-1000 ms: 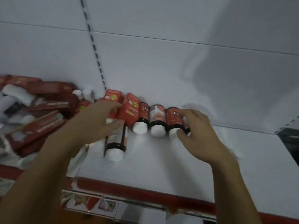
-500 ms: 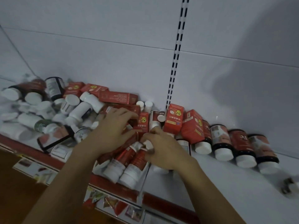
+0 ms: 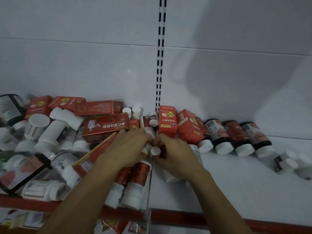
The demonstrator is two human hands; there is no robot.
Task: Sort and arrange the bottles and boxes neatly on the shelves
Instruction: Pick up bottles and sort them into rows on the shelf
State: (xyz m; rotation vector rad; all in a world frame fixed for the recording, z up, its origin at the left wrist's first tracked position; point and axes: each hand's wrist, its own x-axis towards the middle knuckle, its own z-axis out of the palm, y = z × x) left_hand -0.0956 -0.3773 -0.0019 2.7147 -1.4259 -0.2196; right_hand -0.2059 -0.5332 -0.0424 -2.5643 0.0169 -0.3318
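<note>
Below slotted upright (image 3: 160,65), right hand (image 3: 175,159) pinching white-capped bottle (image 3: 155,151), left hand (image 3: 130,146) alongside (grasp unclear), 4 dark bottles (image 3: 236,134) rightward.

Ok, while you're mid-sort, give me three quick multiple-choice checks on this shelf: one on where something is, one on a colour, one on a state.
1. Where is the neat row of dark bottles?
A. Right of the slotted upright
B. At the shelf's far left end
C. Under the left hand

2. What colour are that row's caps?
A. Black
B. White
C. Red

3. What is the right hand doing?
A. Lying flat on bare shelf
B. Gripping the long red box
C. Pinching a small white-capped bottle

Key: 1 A, the whole row lies to the right of the upright. 2 B, every cap in the row shows white. 3 C, its thumb and fingers curl round the small bottle.
</note>
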